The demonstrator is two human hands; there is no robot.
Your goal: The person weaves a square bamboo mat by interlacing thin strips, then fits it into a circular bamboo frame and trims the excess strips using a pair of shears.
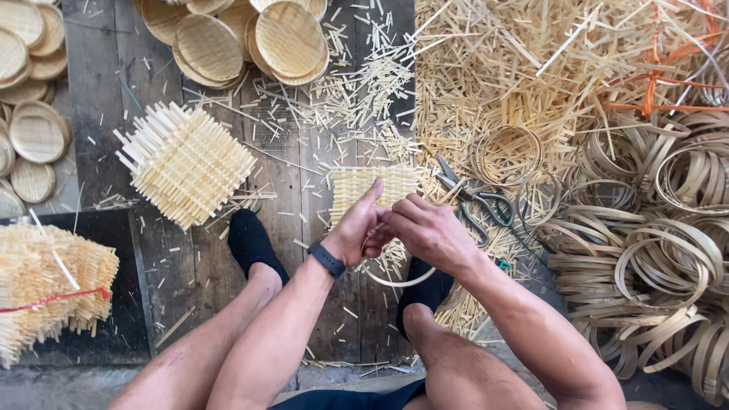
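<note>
My left hand (358, 228) and my right hand (427, 230) meet over a square woven bamboo mat (357, 184), both gripping it together with a thin bamboo ring (395, 281) that curves out below my hands. The left thumb presses on the mat's face. A dark band (327, 259) sits on my left wrist. Much of the ring and the mat's lower part is hidden by my fingers.
A stack of square woven mats (184, 163) lies to the left, scissors (472, 199) just right of my hands. Finished round trays (258, 38) sit at the top, more (30, 114) at the left. Bamboo hoops (653, 258) pile at the right, strip offcuts (516, 68) above. My dark-socked feet (250, 239) rest on planks.
</note>
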